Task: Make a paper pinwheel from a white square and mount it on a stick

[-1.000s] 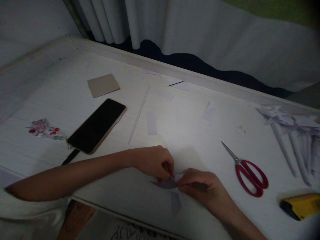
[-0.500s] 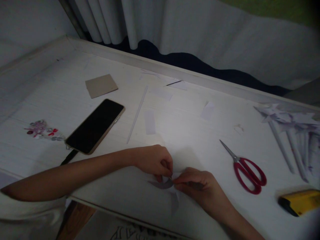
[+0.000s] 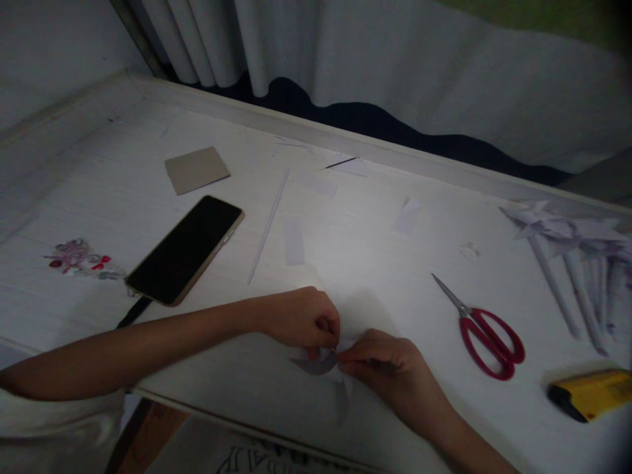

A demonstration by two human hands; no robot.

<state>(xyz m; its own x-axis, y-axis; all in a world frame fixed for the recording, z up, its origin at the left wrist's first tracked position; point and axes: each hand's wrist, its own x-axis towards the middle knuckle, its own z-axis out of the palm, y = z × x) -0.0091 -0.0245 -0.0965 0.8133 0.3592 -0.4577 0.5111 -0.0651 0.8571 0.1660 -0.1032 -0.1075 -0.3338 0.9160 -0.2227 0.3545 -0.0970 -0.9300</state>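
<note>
1. White paper (image 3: 320, 363), small and folded, lies near the front edge of the surface (image 3: 375, 263), between our two hands; part of it is hidden under the fingers.
2. Our left hand (image 3: 301, 319) is curled narrow, thumb and fingertips pinching the paper's upper edge. Our right hand (image 3: 390, 368) pinches the same piece from the other side, so the fingertips of both nearly touch.
3. To do the fold well, we judge it best to keep the paper pressed flat on the surface and to line up the edges before creasing.
4. We keep the grip light, since thin paper tears or buckles under a hard pinch.
5. The light is dim, so we work inside the bright patch.
6. The scissors (image 3: 481, 329) lie well apart to the right and the phone (image 3: 185, 250) to the left, both clear of our elbows.
</note>
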